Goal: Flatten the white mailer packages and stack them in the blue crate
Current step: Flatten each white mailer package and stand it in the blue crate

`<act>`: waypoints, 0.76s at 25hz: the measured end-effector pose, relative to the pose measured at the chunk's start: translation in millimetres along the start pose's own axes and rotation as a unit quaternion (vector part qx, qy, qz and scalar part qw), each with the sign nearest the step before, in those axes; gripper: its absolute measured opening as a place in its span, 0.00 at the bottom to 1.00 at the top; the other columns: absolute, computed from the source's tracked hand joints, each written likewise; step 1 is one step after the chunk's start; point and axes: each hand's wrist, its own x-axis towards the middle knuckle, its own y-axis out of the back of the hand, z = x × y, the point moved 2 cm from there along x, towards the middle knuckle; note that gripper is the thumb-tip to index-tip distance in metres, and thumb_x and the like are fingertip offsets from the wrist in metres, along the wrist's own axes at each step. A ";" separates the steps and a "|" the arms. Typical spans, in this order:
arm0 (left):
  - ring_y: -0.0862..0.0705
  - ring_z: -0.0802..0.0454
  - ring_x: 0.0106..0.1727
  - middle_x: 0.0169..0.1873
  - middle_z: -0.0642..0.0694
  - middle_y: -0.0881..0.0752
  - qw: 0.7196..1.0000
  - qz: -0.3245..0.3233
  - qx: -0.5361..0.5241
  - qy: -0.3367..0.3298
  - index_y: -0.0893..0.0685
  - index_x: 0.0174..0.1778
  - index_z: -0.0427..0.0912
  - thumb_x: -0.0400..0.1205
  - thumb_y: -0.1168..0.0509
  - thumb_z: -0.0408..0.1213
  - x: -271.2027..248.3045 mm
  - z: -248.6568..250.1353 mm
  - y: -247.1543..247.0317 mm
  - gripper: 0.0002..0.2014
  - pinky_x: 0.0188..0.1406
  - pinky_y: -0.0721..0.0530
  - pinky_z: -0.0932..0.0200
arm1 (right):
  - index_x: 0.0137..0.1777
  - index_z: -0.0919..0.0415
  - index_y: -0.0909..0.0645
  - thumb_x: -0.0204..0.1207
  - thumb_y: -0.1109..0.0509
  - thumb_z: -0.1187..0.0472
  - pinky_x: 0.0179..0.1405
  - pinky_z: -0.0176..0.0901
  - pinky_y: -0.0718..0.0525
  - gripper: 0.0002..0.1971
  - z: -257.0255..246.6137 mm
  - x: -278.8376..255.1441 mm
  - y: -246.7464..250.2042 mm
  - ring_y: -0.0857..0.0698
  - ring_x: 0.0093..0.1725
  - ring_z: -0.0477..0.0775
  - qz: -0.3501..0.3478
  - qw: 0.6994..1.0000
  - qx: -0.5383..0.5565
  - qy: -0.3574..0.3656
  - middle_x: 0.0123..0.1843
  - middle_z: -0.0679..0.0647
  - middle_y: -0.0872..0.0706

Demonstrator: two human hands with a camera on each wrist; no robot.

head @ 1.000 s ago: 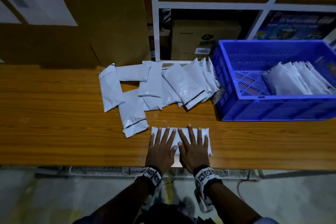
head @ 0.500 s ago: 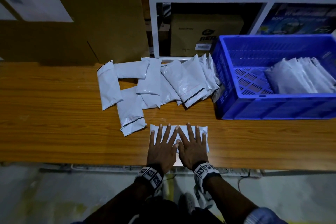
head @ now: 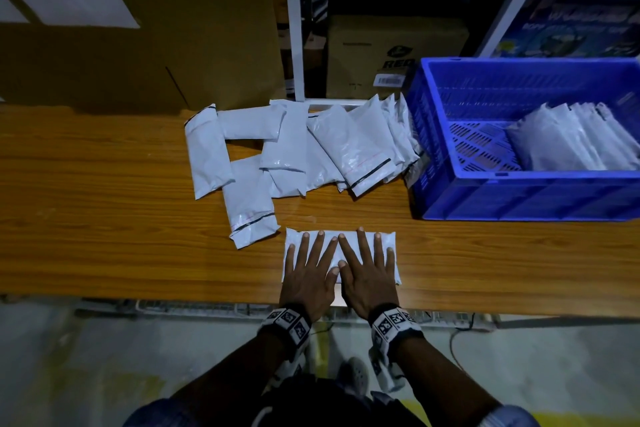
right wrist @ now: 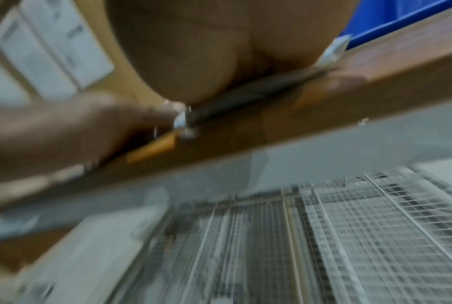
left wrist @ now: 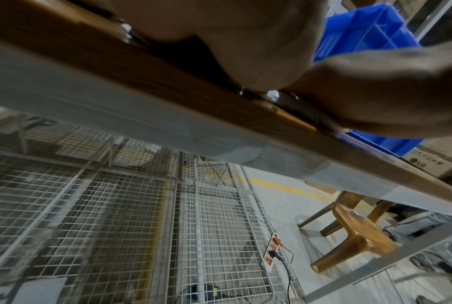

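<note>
A white mailer (head: 387,242) lies flat near the front edge of the wooden table (head: 104,236). My left hand (head: 310,267) and right hand (head: 369,269) press side by side on it, palms down and fingers straight and spread. Several more white mailers (head: 294,146) lie in a loose pile behind it. The blue crate (head: 519,194) stands at the right and holds several mailers (head: 571,142) leaning in a row. In the wrist views only the heels of my palms (left wrist: 245,51) (right wrist: 193,57) show, pressed at the table edge.
A large cardboard box (head: 138,28) stands behind the table at the left. A white shelf frame (head: 294,45) with boxes rises behind the pile. Under the table are wire mesh racks (left wrist: 115,226), a power strip (left wrist: 272,253) and a brown plastic chair (left wrist: 354,230).
Both hands stay flat on the same mailer; they have shifted only slightly on it. The pile and the crate have not moved.
</note>
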 end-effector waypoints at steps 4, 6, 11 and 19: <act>0.67 0.48 0.88 0.88 0.52 0.61 1.000 0.001 0.008 -0.001 0.58 0.89 0.57 0.90 0.62 0.54 2.2 -0.1 1.2 0.29 0.85 0.62 0.38 | 0.86 0.37 0.61 0.87 0.59 0.43 0.84 0.64 0.61 0.28 2.1 3.7 -5.1 0.68 0.86 0.59 -0.003 1.000 -0.016 -0.003 0.88 0.50 0.66; 0.63 0.47 0.88 0.88 0.52 0.59 1.000 0.007 0.007 -0.003 0.56 0.89 0.57 0.90 0.59 0.54 4.3 0.5 0.6 0.29 0.85 0.62 0.38 | 0.85 0.36 0.62 0.87 0.61 0.42 0.84 0.63 0.63 0.28 3.7 7.3 -4.8 0.69 0.85 0.58 -0.014 1.000 -0.004 -0.002 0.88 0.49 0.66; 0.57 0.44 0.89 0.88 0.51 0.55 1.000 0.023 -0.006 -0.007 0.49 0.89 0.59 0.89 0.66 0.60 7.8 0.3 8.6 0.30 0.84 0.64 0.40 | 0.85 0.36 0.64 0.85 0.66 0.39 0.83 0.62 0.67 0.28 6.9 9.9 -5.5 0.69 0.85 0.58 -0.044 0.999 0.008 0.005 0.87 0.49 0.69; 0.60 0.45 0.89 0.89 0.52 0.54 1.000 0.023 0.003 0.004 0.52 0.89 0.60 0.90 0.59 0.56 0.3 3.1 -3.9 0.28 0.85 0.56 0.34 | 0.85 0.35 0.62 0.88 0.58 0.44 0.81 0.60 0.72 0.28 11.3 2.9 6.5 0.73 0.84 0.57 -0.046 0.997 0.049 0.026 0.86 0.45 0.72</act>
